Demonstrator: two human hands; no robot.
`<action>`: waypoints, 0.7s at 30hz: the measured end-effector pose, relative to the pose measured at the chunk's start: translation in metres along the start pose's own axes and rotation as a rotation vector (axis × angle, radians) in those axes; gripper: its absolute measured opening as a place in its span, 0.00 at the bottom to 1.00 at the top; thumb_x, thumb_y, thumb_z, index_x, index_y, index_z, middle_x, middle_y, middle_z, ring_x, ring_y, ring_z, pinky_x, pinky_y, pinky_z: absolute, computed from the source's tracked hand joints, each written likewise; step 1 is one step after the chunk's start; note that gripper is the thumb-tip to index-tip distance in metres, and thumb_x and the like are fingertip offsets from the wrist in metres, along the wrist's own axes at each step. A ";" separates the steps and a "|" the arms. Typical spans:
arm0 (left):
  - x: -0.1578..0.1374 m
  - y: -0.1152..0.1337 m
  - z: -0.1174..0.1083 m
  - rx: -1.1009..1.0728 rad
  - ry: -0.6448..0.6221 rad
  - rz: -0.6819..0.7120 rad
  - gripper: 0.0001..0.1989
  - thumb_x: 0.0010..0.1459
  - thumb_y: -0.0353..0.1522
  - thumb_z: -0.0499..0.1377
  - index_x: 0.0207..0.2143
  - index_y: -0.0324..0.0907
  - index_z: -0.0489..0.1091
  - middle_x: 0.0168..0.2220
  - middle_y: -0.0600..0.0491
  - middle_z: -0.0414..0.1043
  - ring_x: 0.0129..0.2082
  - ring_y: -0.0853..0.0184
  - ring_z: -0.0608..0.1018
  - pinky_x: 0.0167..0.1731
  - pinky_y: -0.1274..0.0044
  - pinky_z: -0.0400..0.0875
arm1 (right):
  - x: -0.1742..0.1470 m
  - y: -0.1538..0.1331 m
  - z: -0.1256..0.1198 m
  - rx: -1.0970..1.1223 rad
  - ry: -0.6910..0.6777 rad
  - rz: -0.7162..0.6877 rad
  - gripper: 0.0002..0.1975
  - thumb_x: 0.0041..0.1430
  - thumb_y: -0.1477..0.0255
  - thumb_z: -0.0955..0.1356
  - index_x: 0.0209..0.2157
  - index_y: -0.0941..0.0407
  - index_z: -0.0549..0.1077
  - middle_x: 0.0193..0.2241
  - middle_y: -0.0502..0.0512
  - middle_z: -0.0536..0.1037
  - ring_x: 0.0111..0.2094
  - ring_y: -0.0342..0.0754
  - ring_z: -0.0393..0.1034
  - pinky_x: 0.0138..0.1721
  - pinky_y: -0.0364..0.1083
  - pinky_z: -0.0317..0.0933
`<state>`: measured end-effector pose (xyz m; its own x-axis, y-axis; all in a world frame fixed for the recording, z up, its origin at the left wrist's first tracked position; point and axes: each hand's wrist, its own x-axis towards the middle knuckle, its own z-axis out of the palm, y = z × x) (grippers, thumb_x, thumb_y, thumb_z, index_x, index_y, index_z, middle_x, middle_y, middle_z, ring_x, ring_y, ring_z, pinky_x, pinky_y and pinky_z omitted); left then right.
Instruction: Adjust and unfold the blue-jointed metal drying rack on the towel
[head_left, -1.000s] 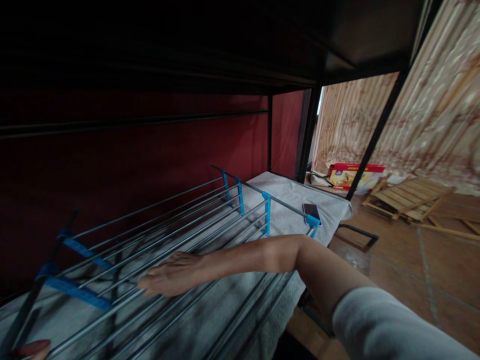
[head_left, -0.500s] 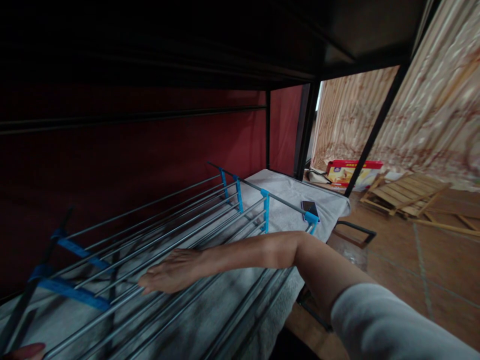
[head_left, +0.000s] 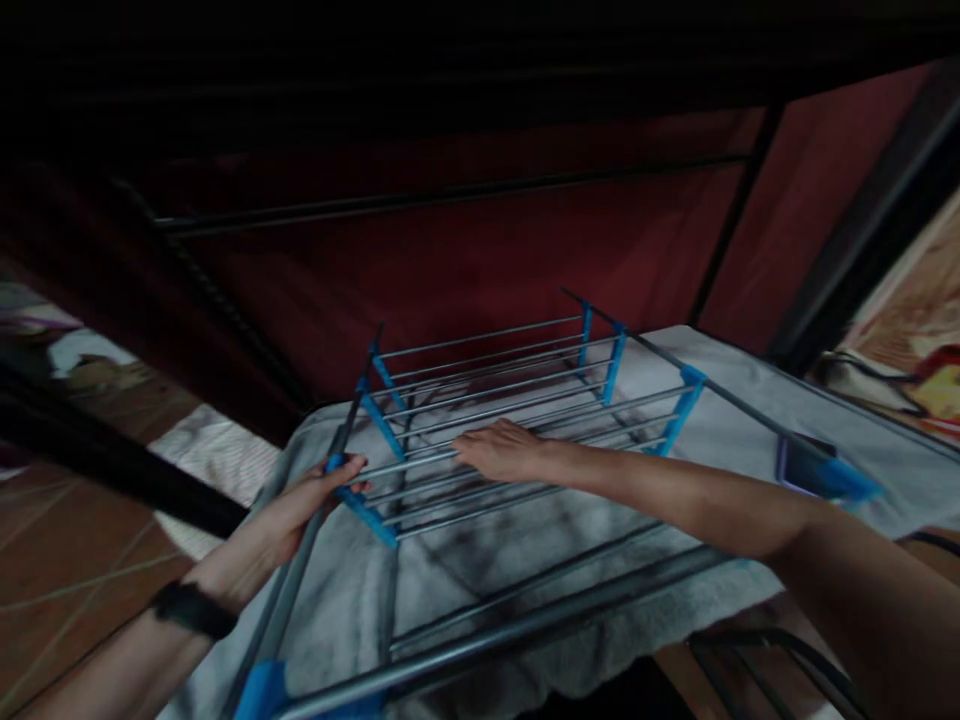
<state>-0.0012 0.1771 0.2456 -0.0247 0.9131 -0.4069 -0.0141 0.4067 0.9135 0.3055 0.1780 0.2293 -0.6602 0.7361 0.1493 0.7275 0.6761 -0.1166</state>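
Observation:
A shoe rack (head_left: pixel 517 404) of thin grey metal tubes and blue plastic brackets lies on a grey cloth (head_left: pixel 517 550). My left hand (head_left: pixel 319 495) closes around the rack's left side pole, with thumb and fingers beside a blue bracket (head_left: pixel 373 515). Over a cross tube in the rack's middle, my right hand (head_left: pixel 499 450) is closed with its fingers curled down; the fingertips are partly hidden. Nearest to me, a lower cross tube (head_left: pixel 525 622) runs between the side poles, its left end meeting another blue bracket (head_left: pixel 262 690).
A phone (head_left: pixel 799 465) lies on the cloth under the rack's right pole. Dark frame beams (head_left: pixel 450 90) hang low overhead, and a dark red panel (head_left: pixel 480 260) stands behind. Tiled floor (head_left: pixel 75 530) shows at left. A black-framed object (head_left: pixel 772 650) is low at right.
My view has swung left, bringing the left forearm and the rack's left end into sight. The left hand now grips the side pole; the right hand remains on the cross tubes.

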 end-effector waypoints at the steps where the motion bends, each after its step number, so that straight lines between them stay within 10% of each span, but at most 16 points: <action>1: 0.002 0.000 0.002 -0.017 -0.009 -0.002 0.17 0.46 0.30 0.75 0.37 0.41 0.73 0.29 0.53 0.77 0.27 0.64 0.81 0.30 0.73 0.82 | 0.000 0.000 0.000 -0.003 -0.006 0.005 0.13 0.74 0.66 0.60 0.45 0.55 0.73 0.45 0.58 0.82 0.43 0.54 0.78 0.37 0.48 0.65; 15: 0.028 -0.011 -0.010 -0.004 -0.081 0.066 0.17 0.46 0.30 0.75 0.37 0.42 0.74 0.33 0.53 0.77 0.30 0.66 0.81 0.33 0.76 0.82 | -0.004 -0.001 -0.007 0.025 -0.023 0.030 0.21 0.73 0.61 0.62 0.60 0.56 0.69 0.55 0.63 0.78 0.51 0.57 0.75 0.51 0.54 0.64; 21: 0.009 -0.002 -0.003 -0.093 -0.067 -0.085 0.13 0.55 0.36 0.70 0.41 0.41 0.75 0.31 0.49 0.79 0.28 0.61 0.82 0.31 0.69 0.83 | -0.042 0.037 -0.051 -0.026 0.093 0.109 0.24 0.74 0.59 0.59 0.63 0.56 0.67 0.57 0.66 0.75 0.56 0.59 0.72 0.58 0.57 0.59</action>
<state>-0.0040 0.1848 0.2398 0.0469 0.8768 -0.4785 -0.1056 0.4807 0.8705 0.3696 0.1701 0.2689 -0.5575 0.7983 0.2278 0.7996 0.5902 -0.1114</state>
